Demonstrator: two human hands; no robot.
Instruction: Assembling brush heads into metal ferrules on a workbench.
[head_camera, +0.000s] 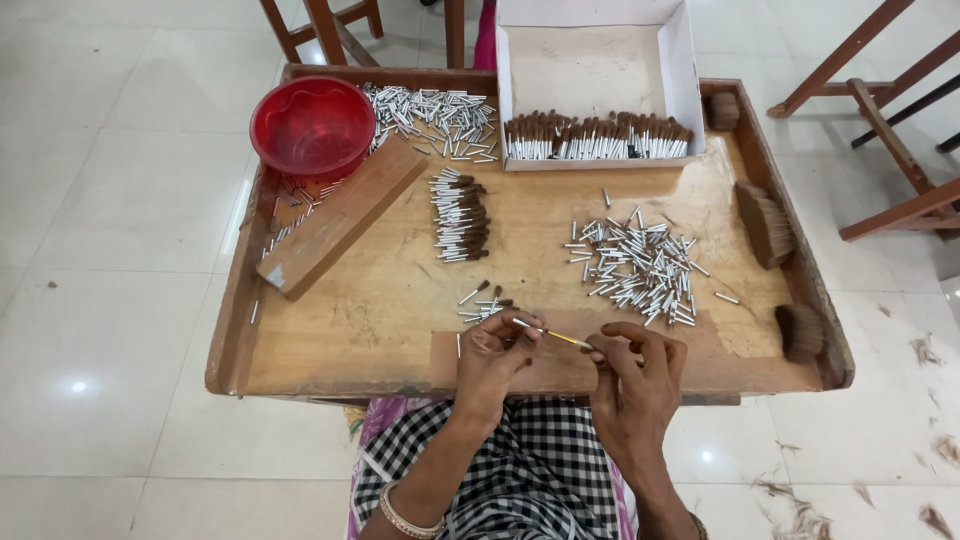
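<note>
Two hands work a thin stick over a wooden tray table.

At lower centre, the left hand (495, 352) and right hand (632, 362) pinch opposite ends of the thin stick (550, 334). The white box (683, 60), upper centre, holds a row of brown-tipped tubes (595, 138); the red bowl (312, 125), upper left, shows no contents.
</note>
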